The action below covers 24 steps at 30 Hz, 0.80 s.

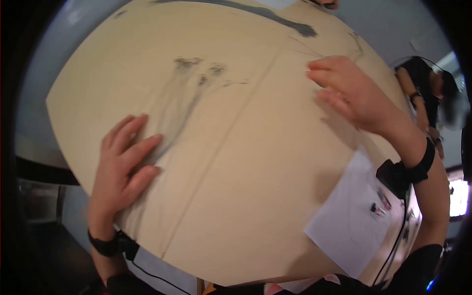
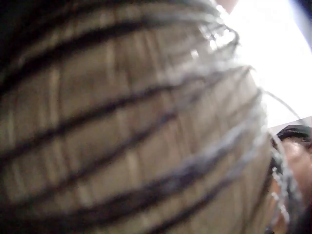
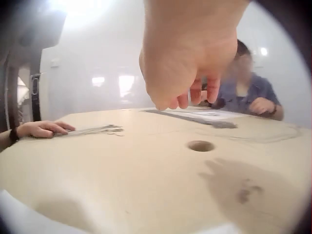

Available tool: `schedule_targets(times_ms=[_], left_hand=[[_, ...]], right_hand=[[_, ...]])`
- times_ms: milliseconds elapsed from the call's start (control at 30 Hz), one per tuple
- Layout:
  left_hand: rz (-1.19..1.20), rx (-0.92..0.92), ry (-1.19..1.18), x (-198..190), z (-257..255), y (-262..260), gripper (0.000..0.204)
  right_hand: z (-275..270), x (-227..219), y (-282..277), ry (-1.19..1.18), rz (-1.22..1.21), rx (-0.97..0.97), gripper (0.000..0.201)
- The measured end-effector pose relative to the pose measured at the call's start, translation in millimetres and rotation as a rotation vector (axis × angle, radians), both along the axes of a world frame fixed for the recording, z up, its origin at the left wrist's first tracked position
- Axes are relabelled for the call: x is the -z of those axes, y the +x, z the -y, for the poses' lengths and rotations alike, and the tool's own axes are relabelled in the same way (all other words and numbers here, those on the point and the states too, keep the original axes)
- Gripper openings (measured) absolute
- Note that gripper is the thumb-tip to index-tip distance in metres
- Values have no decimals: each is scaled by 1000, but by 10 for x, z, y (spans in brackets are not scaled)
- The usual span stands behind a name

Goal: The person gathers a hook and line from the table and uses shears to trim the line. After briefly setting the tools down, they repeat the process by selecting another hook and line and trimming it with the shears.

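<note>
My left hand (image 1: 125, 167) rests at the left of the table with its fingers spread. Beside and under its fingertips runs a loose bundle of long, thin dark cords (image 1: 191, 110), their far ends tangled in small tufts. Close up and blurred in the left wrist view, the cords (image 2: 161, 187) cross as separate strands. My right hand (image 1: 349, 91) is raised over the right half of the table and holds nothing. In the right wrist view its relaxed fingers (image 3: 213, 90) hang downward, with its shadow on the tabletop below.
A long dark bundle (image 1: 275, 18) lies along the table's far side. White paper (image 1: 339, 216) with small items (image 1: 377, 210) sits near the right edge. The tabletop has a round hole (image 3: 201, 146). One person (image 1: 418, 78) is at the right, another (image 3: 263, 97) across the table.
</note>
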<state>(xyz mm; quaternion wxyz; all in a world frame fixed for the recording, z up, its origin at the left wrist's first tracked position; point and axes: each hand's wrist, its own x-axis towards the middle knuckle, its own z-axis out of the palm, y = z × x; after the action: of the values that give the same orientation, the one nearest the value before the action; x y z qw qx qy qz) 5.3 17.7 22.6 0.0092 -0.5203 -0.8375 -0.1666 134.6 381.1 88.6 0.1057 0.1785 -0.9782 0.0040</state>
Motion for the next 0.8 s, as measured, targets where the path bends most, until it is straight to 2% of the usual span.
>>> schedule_targets(times_ms=[33, 100, 133, 200, 467, 800], left_hand=[[-2, -10, -1, 2, 9, 3, 41], [-6, -20, 3, -2, 12, -18, 41], [0, -13, 8, 0, 18, -22, 42], [7, -18, 14, 22, 12, -14, 42], [-14, -20, 99, 65, 17, -13, 40], [42, -15, 164, 122, 73, -20, 43]], right_hand=[[169, 122, -132, -23, -19, -27, 29], [489, 353, -394, 30, 16, -64, 50], [592, 423, -485, 28, 10, -75, 50], [720, 550, -623, -10, 78, -66, 66], [763, 691, -873, -22, 64, -19, 67], [800, 740, -877, -85, 42, 42, 63]])
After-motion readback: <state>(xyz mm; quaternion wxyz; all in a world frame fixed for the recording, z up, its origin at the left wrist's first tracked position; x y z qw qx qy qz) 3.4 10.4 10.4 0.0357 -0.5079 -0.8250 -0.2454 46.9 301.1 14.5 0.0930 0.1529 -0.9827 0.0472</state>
